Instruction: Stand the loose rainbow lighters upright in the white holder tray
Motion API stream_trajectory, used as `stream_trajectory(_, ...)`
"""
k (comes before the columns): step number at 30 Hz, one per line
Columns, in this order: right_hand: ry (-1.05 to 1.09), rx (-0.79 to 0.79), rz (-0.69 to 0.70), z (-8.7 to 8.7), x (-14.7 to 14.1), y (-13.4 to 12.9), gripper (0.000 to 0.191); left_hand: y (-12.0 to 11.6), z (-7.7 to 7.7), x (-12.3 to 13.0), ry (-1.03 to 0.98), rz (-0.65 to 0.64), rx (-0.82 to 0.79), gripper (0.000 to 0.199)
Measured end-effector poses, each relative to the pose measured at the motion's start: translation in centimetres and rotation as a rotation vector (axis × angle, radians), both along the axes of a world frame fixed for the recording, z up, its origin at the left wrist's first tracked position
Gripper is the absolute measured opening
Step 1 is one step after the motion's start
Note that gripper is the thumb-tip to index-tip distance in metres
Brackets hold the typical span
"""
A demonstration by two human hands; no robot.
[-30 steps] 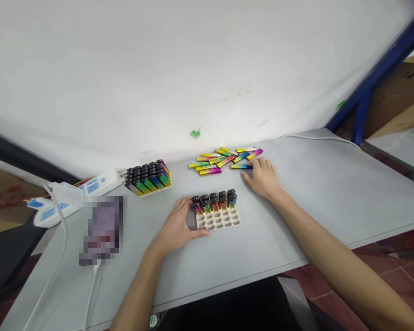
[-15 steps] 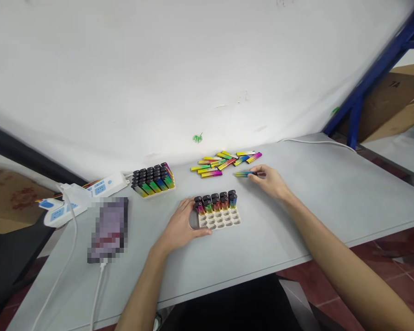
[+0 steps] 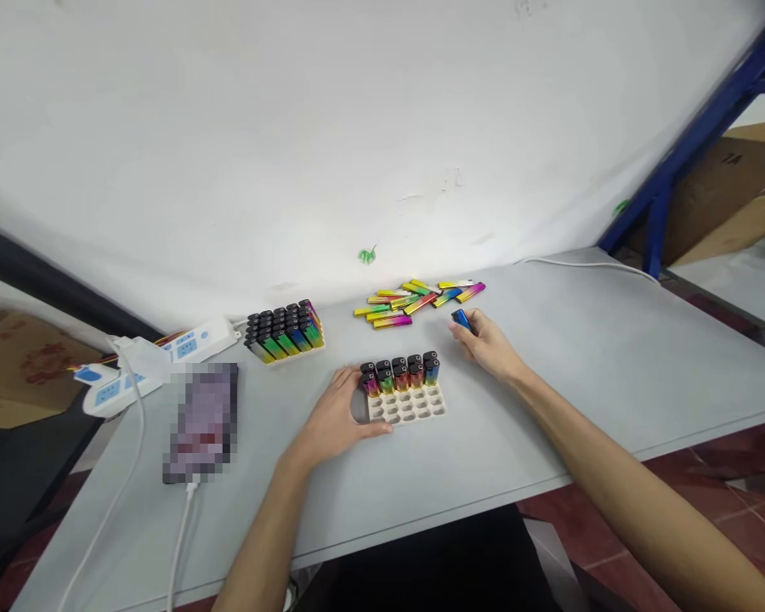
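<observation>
My left hand (image 3: 337, 416) steadies a cream tray (image 3: 409, 410), fingers along its left side and thumb at its front corner. Two rows of shiny, colour-graded lighters (image 3: 401, 378) with black tops stand upright in the tray's back holes; the front holes are bare. Behind and to the right of the tray, my right hand (image 3: 484, 338) is closed around a lighter (image 3: 461, 320) with a blue end showing. Its other end is hidden in the fingers. Beyond it lies a loose pile of similar lighters (image 3: 392, 321) in yellow, green, pink and blue.
A second tray packed with upright lighters (image 3: 284, 333) stands at the back left. Further left are a white power strip (image 3: 195, 344), a blurred phone (image 3: 202, 421) and charging cables. A white wall (image 3: 382, 153) borders the table's back; a blue frame (image 3: 660, 212) rises at right.
My right hand has drawn slightly left and turned the lighter from lying flat to tilted, with its blue end up. My left hand stays at the tray.
</observation>
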State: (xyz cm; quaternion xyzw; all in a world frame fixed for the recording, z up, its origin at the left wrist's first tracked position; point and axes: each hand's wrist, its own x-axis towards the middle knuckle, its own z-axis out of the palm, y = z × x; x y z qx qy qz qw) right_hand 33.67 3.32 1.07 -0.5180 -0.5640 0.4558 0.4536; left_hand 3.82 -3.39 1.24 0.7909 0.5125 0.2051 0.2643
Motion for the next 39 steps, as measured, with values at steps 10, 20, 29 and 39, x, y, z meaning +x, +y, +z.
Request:
stream_trajectory(10,-0.152,-0.023,-0.046,0.5,-0.1,-0.5,0.056,0.0,-0.3,-0.1,0.009,0.007,0.009,0.085)
stream_trajectory(20,0.317,-0.262,-0.089,1.1,-0.3,-0.2,0.044,0.0,0.0,0.0,0.026,-0.005,0.016,0.082)
stream_trajectory(29,0.389,-0.281,-0.063,1.2,-0.3,-0.3,0.052,0.0,0.0,0.0,0.042,0.014,-0.006,0.087)
stream_trajectory(39,0.364,-0.302,-0.108,1.0,-0.5,-0.1,0.048,0.0,-0.2,0.0,-0.005,-0.005,0.015,0.081)
